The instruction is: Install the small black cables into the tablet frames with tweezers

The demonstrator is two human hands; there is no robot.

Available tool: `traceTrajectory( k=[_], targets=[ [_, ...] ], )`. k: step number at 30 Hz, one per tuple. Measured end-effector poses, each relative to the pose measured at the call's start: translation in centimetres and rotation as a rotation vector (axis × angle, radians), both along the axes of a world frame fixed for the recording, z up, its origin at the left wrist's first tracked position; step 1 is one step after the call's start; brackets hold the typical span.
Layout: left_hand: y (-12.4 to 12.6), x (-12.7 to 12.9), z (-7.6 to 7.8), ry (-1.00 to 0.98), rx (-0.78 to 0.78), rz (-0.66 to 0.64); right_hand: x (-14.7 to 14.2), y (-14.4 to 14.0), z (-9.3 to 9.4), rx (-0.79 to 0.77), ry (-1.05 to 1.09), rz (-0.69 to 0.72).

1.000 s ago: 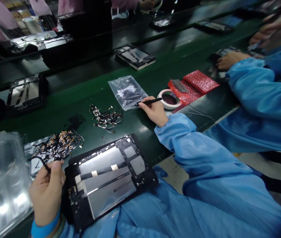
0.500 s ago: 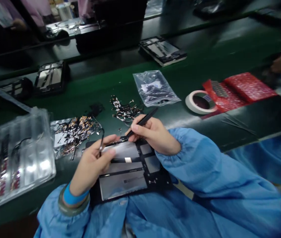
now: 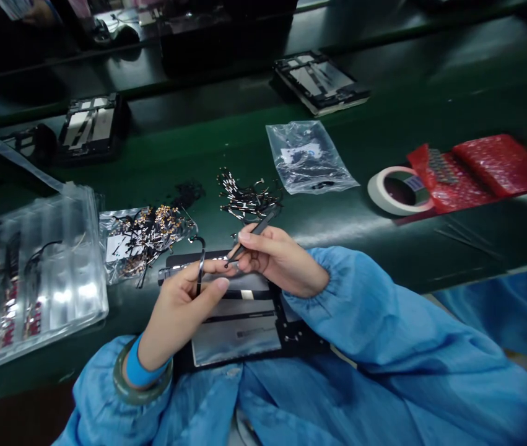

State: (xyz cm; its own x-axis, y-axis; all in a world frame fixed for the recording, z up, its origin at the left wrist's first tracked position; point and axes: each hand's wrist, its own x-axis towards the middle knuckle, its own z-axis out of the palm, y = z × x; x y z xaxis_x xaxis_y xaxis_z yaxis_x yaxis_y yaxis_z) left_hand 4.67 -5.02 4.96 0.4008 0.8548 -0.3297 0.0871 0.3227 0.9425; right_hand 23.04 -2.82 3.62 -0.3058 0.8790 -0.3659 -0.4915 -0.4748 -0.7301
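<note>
My left hand (image 3: 179, 310) pinches a thin black flex cable (image 3: 203, 249), whose free end curls up above the fingers. In my right hand (image 3: 286, 257) is a pair of black tweezers (image 3: 261, 227), held like a pen with the tips angled down toward the left fingertips. The fingertips of both hands nearly meet, and a tiny part at the tweezer tips is too small to name. Below the hands lies an opened tablet (image 3: 238, 341) with silvery battery panels in a black frame, partly covered by my hands and right sleeve.
Loose small cables (image 3: 247, 201) lie behind the tablet; more cables (image 3: 154, 238) pile on a bag at left. A clear compartment tray (image 3: 75, 272) stands far left. Beyond are a plastic bag (image 3: 309, 158), a tape roll (image 3: 377, 192), red bubble wrap (image 3: 500, 164) and stacked tablets (image 3: 321, 80).
Both hands have lifted slightly off the tablet's upper edge, and the tweezer tips now sit at the left fingertips. The view has shifted a little; the co-worker's hand at right has left it.
</note>
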Motion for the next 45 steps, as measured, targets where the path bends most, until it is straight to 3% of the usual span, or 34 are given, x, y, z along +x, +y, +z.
traceTrajectory(
  k=[4,8,15,20,22,25,29,32,34,37,40,45],
  targets=[
    [0.1,-0.3,-0.1,0.138,0.069,0.109,0.2,0.5,-0.4,0.091,-0.107,-0.067],
    [0.3,-0.9,-0.3,0.175,0.107,0.232,0.1,1.1,-1.3,0.228,-0.445,-0.135],
    [0.3,-1.2,-0.8,0.121,0.098,0.205,-0.3,0.8,-2.4,0.343,-0.763,-0.059],
    [0.3,-1.3,-0.8,0.156,0.129,0.179,-0.3,0.2,-2.6,0.544,-0.994,-0.072],
    [0.3,-1.3,-0.8,0.157,0.147,0.169,-0.2,0.1,-2.4,0.542,-0.981,-0.116],
    [0.3,-1.1,-0.5,0.162,0.17,0.138,0.0,0.2,-1.6,0.501,-0.771,-0.187],
    [0.1,-0.2,0.1,0.21,0.228,0.026,-1.0,0.3,0.1,0.487,-0.673,-0.048],
    [-0.3,0.2,0.1,0.3,0.414,-0.049,-2.3,-0.1,0.8,0.476,-0.707,0.014],
    [-0.4,0.2,-0.1,0.386,0.615,0.032,-2.9,-0.5,0.7,0.626,-0.793,-0.074],
    [-0.5,0.0,-0.5,0.519,0.871,0.304,-3.3,-1.1,0.1,1.045,-1.007,-0.244],
    [-0.5,-0.2,-0.8,0.595,0.923,0.412,-3.4,-1.6,-0.3,1.319,-1.205,-0.289],
    [-0.5,-0.1,-0.8,0.568,0.923,0.4,-3.3,-2.2,-0.2,1.489,-1.418,-0.266]
  ],
)
